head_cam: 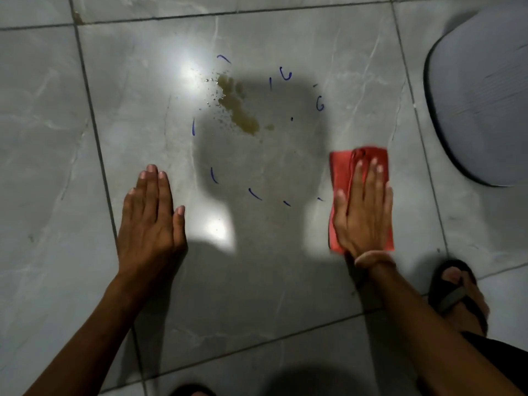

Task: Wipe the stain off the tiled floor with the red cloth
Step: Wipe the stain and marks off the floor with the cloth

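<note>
Right hand [361, 212] flat, pressing red cloth [341, 167] below-right of stain [238, 108]; left hand [151, 210] flat, empty. Best slid up-left, pressure kept even across stain.

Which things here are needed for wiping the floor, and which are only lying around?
For the job:
- red cloth, flat under the right hand
- yellowish stain
- tiled floor
- left hand, flat on the floor

Not for the job:
- blue pen marks around the stain
- grey round object
- sandalled foot
</note>
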The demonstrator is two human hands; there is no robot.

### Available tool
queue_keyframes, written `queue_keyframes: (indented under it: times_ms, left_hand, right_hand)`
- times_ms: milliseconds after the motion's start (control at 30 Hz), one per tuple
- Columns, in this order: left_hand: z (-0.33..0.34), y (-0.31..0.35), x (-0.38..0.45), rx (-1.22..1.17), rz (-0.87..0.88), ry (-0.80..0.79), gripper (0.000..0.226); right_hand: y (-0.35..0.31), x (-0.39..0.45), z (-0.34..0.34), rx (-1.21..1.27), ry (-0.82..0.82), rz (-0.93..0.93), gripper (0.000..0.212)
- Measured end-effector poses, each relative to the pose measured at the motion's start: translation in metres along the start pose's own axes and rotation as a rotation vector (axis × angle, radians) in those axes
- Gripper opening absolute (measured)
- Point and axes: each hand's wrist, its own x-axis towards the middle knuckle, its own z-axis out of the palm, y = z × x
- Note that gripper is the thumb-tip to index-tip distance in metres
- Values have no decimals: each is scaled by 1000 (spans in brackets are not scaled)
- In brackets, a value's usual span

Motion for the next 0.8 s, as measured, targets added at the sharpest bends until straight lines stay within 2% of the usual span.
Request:
queue_keyframes:
  times_ms: [67,133,233,300,333,367,400,467,500,533,567,600,667,700,733,767,800]
  left_hand:
    - [2,-3,4,0,2,15,67]
    - [6,-5,9,-13,20,39,66]
    - [10,-4,6,-24,4,60,66]
    - [11,-5,5,-24,8,78,65]
    - [13,-8,3,-8,14,85,65]
    - [14,-11,1,16,21,89,65]
    - [15,-14,-2,37,33,89,65]
    - [16,-11,-11,36,45,90,64]
    - [18,-6,-14,32,38,104,64]
    - [20,-1,-15,35,32,121,64]
    - [19,1,-16,32,28,129,64]
    - [15,2,-8,15,35,150,64]
    - [7,1,6,29,52,177,64]
    - [6,-1,11,42,58,185,64]
    - [5,-3,12,42,69,184,64]
    - [4,-4,12,44,75,178,63]
    - [5,-4,9,42,72,166,63]
  right_hand:
    - [-28,38,-1,118,25,38,68]
    - [-75,51,-2,210,63,-25,67]
    - [-145,2,4,215,57,-347,68]
    - [-137,-31,4,206,-22,-568,68]
    - [-114,-28,5,220,-21,-597,67]
    - [-85,-14,8,252,-13,-525,65]
    - [-54,5,9,254,-22,-360,64]
    - [-3,47,0,220,-35,67,64]
    - [2,55,-3,217,-31,199,65]
    - [-14,50,-6,218,-17,234,66]
    - [-42,28,-3,226,21,158,67]
    - [-75,2,-4,257,62,0,68]
    - [-125,-54,-1,276,1,-460,68]
    - [-130,-65,-3,245,-43,-636,67]
    - [-120,-56,-3,220,-58,-755,65]
    - [-103,-32,-3,227,-36,-790,63]
    - [-84,-2,-3,240,-12,-739,60]
